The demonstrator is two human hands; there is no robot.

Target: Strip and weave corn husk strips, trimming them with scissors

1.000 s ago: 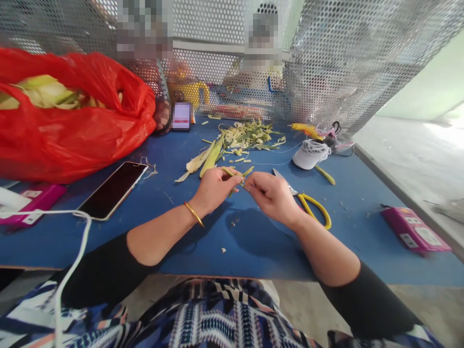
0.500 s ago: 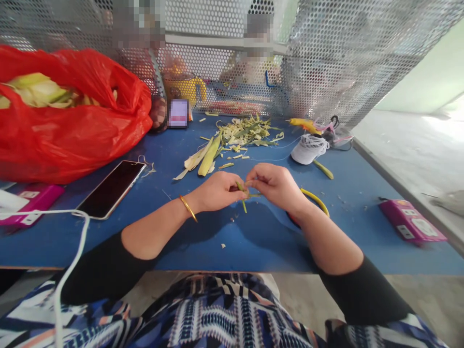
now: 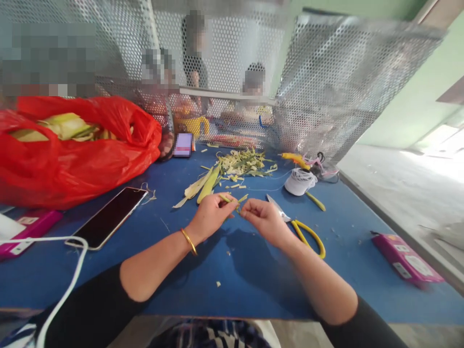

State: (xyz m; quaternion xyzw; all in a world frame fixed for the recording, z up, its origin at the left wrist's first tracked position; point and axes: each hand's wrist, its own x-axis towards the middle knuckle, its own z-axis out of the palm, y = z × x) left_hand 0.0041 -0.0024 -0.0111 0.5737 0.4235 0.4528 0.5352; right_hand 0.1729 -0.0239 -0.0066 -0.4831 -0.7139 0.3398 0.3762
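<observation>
Over the middle of the blue table, my left hand (image 3: 213,215) pinches a small bundle of narrow green husk strips (image 3: 226,198) between thumb and fingers. My right hand (image 3: 266,222) is close beside it, its fingertips pressed together at the bundle's right side. Whatever lies in that right pinch is too small to make out. Scissors with yellow handles (image 3: 319,244) lie partly behind my right wrist, blades pointing away. Beyond my left hand rest long corn husk leaves (image 3: 210,184) and a heap of cut husk pieces (image 3: 243,163).
A red plastic bag (image 3: 90,171) of husks stands at left, near a dark phone (image 3: 108,217) and a white cable (image 3: 78,270). A white thread spool (image 3: 300,182) sits at right, with a magenta box (image 3: 406,258) nearer. Perforated mesh (image 3: 224,53) rises behind, people beyond it.
The camera view has tilted up, so the table sits lower. My right hand has shifted slightly away from my left, and the bundle has turned. More of the scissors shows.
</observation>
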